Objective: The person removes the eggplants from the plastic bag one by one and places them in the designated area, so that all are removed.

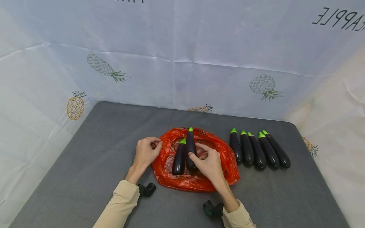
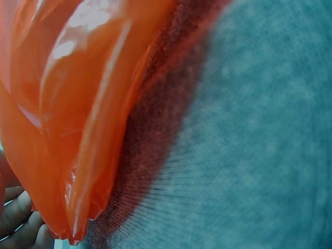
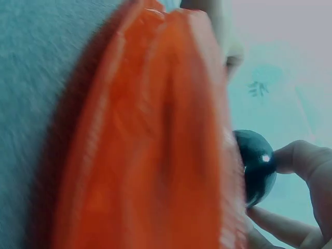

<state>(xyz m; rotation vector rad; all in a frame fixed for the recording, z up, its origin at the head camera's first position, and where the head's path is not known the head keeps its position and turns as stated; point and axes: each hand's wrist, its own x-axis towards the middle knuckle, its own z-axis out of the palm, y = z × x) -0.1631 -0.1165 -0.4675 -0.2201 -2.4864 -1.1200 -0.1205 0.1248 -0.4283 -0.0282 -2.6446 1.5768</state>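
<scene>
A red plastic bag (image 1: 199,186) lies spread with its mouth open on the grey table. One eggplant (image 1: 178,160) with a green tip rests inside it. My right hand (image 1: 209,163) holds a second eggplant (image 1: 190,148) between thumb and fingers, over the bag and right beside the first. In the right wrist view, the thumb and fingers pinch the dark rounded end of that eggplant (image 3: 254,166). With curled fingers, my left hand (image 1: 146,152) pinches the left rim of the bag. The left wrist view shows the bag's side (image 2: 88,114) and part of the fingers (image 2: 21,218).
To the bag's right, several more eggplants (image 1: 258,152) lie side by side in a row, the nearest one close to the bag's edge. A pale cloth with pineapple prints (image 1: 174,79) hangs behind the grey table (image 1: 128,120).
</scene>
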